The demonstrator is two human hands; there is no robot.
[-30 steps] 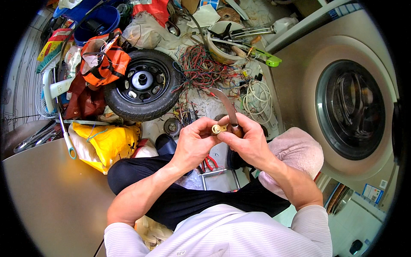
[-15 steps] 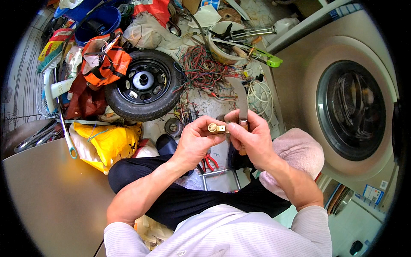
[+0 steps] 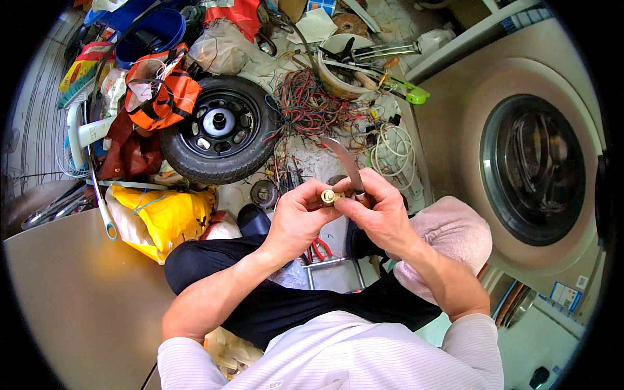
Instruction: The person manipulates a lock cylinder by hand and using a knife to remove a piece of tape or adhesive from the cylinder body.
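Close together in front of me, my hands meet over a small yellowish piece with a round hollow end. My left hand pinches it between thumb and fingers. Wrapped in my right hand is a knife, its curved broad blade pointing away and up to the left. Most of its handle is hidden by my fingers. My right thumb presses against or beside the small piece; I cannot tell which. Below the hands, red-handled pliers lie near a metal frame between my legs.
Beyond my hands lies a heap of red and dark wires, with a bucket of tools behind it. A wheel with tyre and a yellow bag are at left. At right stands a front-loading washing machine; a pink cloth covers my knee.
The knife blade has swung left and tilted, and my right hand has turned with it. The small piece has turned so its hollow end faces me more and shifted slightly right.
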